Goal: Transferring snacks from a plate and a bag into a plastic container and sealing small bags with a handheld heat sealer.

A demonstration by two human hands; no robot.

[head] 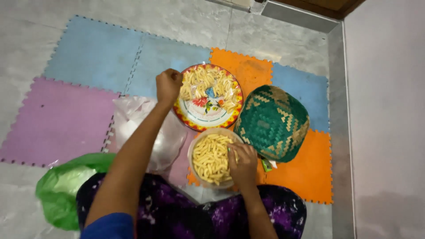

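L hand (168,85) closed in a fist at the rim of the flowered plate (208,116), which carries pale fried sticks (204,80); what it grips can't be told. R hand (242,163) spread over sticks in the bowl (193,152). Green woven basket (272,121) just beyond R hand. Clear bag (168,144) beside L forearm.

Two plastic bags and one small packet on the foam floor mat (66,119), no signs or screens. Clear plastic bag (170,141): crumpled, whitish and see-through, lying left of the bowl of yellow snack sticks, partly under the left forearm. Green plastic bag (62,190): bright, crinkled, bunched at the lower left beside the knee, partly off the mat. Small green packet (267,164): only a corner showing, tucked under the near edge of the woven green basket, white scrap beside it.
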